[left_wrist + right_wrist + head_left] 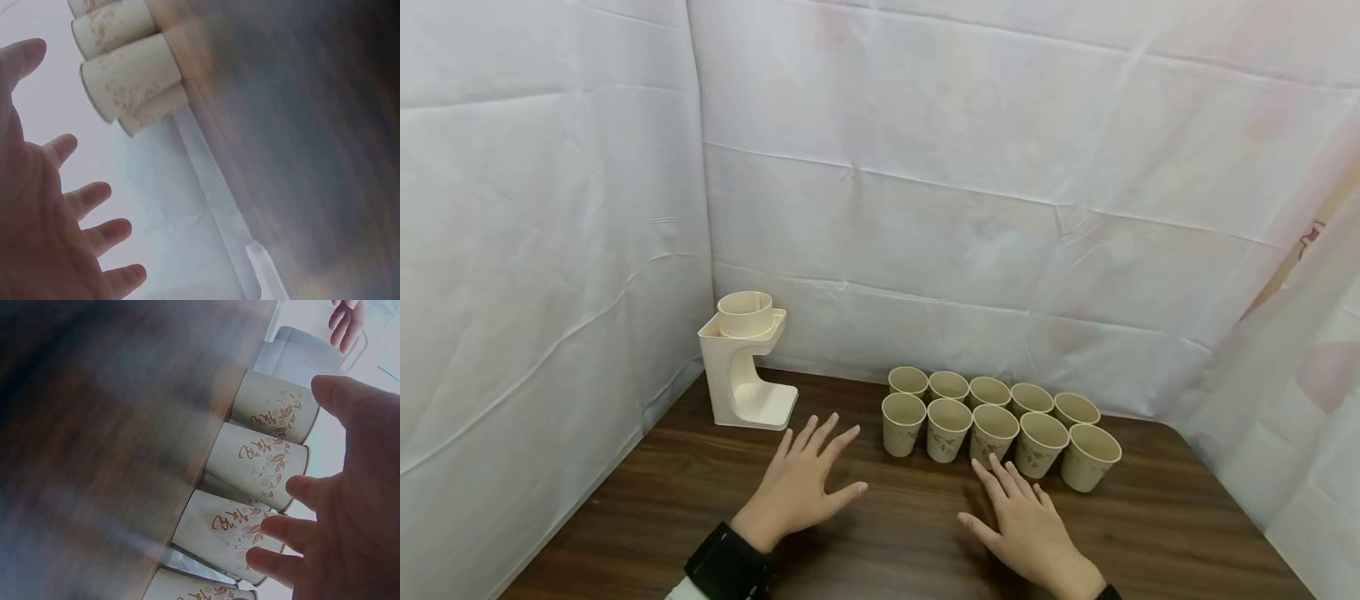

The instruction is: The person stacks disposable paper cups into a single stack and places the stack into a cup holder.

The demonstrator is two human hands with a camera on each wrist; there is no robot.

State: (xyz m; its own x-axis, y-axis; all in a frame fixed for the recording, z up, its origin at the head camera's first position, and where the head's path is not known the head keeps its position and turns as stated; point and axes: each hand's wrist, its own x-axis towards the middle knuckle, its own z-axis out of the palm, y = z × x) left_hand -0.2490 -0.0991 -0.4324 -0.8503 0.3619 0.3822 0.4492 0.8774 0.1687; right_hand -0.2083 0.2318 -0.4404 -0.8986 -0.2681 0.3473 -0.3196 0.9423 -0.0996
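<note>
"Beige, in two rows of cups (992, 421): where?"
"Ahead on the bench (887, 542), running left to right, nearer the right hand (1026, 525) than the left hand (801, 487)."
"Gripping any?"
"No, released, spread wide on both sides."

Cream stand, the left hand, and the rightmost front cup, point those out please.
Cream stand (726, 379): head view, upright column.
Left hand (796, 487): head view, back of hand.
Rightmost front cup (1082, 472): head view, outer wall.
</note>
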